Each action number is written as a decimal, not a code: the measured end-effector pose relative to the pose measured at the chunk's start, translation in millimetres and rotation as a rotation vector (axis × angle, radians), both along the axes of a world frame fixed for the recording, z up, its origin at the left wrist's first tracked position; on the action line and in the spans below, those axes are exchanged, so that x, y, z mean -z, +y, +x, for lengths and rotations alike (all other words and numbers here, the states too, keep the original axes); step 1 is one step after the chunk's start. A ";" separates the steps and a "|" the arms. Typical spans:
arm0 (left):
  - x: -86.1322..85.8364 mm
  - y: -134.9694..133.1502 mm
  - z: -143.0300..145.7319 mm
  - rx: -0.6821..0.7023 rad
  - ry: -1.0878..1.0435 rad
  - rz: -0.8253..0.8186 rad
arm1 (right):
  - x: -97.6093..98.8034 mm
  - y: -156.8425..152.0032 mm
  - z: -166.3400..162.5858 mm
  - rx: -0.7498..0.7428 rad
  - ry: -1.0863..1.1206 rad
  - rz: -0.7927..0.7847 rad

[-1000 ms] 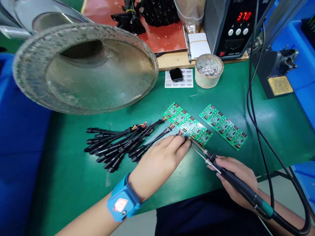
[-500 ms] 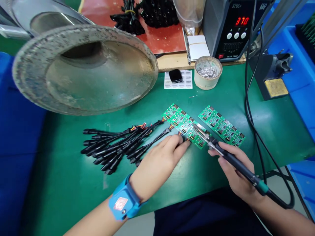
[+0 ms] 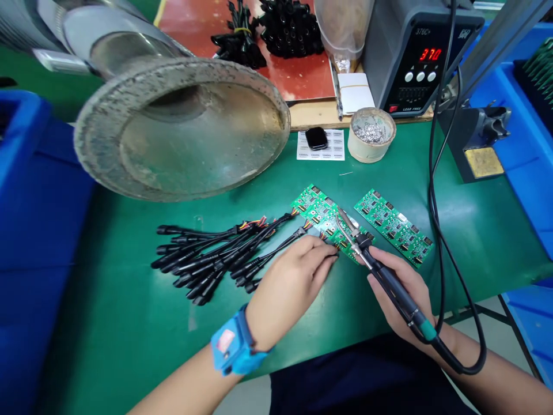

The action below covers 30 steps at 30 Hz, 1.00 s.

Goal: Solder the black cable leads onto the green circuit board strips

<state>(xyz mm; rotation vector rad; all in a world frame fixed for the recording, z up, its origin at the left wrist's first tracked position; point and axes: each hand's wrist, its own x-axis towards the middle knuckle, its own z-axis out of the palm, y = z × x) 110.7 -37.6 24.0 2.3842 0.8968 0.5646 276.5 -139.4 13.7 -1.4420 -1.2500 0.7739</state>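
Observation:
My right hand [image 3: 401, 288] is closed around a soldering iron [image 3: 391, 288] with a thin metal tube running along it to the tip. The tip is over a green circuit board panel [image 3: 309, 202]; whether it touches cannot be made out. My left hand [image 3: 294, 276], a blue band [image 3: 235, 343] on its wrist, pinches a black cable [image 3: 334, 253] at the panel's near edge, mostly hidden by the fingers. Other black cables [image 3: 211, 253] with coloured wire ends lie left of it, some meeting the panel's edge. A second green panel [image 3: 395, 225] lies to the right.
A wide metal fume hood [image 3: 181, 132] hangs over the left. Behind are a soldering station [image 3: 417, 63] reading 370, a round tub of solder bits [image 3: 371, 135] and a black square object [image 3: 317, 138] on a label sheet. An iron stand [image 3: 475, 144] and loose cord [image 3: 433, 173] are right.
The view has shifted, so most things sit slightly further right. My right hand has turned the iron a little steeper, its tip shifting slightly over the panel. My left hand keeps its pinch.

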 end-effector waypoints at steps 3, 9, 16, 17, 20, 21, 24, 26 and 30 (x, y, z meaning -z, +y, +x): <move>4.5 -10.3 3.7 -0.069 -0.007 0.022 | -0.3 -2.1 3.5 -0.030 -0.006 0.017; 8.0 -11.7 6.8 -0.088 0.041 0.044 | -3.8 -22.1 20.5 -0.087 -0.033 0.196; 2.8 -4.0 8.8 -0.040 0.129 0.051 | 14.8 -40.1 29.7 -0.170 -0.050 0.150; 1.8 -3.6 9.4 -0.035 0.140 0.045 | 17.7 -41.2 29.6 -0.161 -0.052 0.136; 0.1 -3.7 11.0 -0.039 0.161 0.039 | 23.0 -43.0 27.7 -0.127 -0.067 0.094; 0.0 -4.0 11.4 -0.045 0.165 0.043 | 23.7 -43.1 26.9 -0.112 -0.068 0.095; 0.7 -4.6 12.1 -0.068 0.170 0.062 | 23.7 -42.6 25.3 -0.087 -0.055 0.113; 1.4 -4.8 12.6 -0.076 0.170 0.064 | 22.3 -42.2 25.6 -0.098 -0.041 0.109; 1.7 -4.6 13.4 -0.078 0.182 0.050 | 17.8 -41.7 28.5 -0.151 -0.049 0.095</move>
